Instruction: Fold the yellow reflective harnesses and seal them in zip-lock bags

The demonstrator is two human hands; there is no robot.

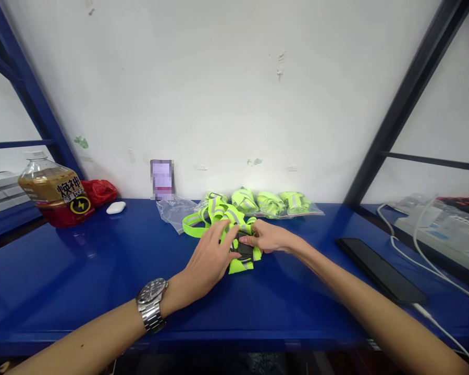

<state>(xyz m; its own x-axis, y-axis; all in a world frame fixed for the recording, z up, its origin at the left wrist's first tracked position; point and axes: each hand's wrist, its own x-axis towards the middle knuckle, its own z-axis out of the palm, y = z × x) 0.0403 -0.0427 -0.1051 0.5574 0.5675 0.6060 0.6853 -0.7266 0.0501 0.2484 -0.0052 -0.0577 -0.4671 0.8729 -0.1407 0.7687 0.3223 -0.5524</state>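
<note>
Neon-yellow reflective vest (238, 266) bunched on a blue steel shelf (101, 291), black buckle (244, 249) uppermost.
Left hand (207, 258), steel wristwatch (151, 304) on its wrist, and right hand (269, 236) close on the buckle from either side, fingers together on it. Just behind: loose clear plastic bag (174, 213), more folded vests in clear bags (269, 203). Well right: flat black device (381, 271).

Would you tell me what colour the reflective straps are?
The reflective straps are neon yellow-green with grey stripes, best seen in the head view.
</note>
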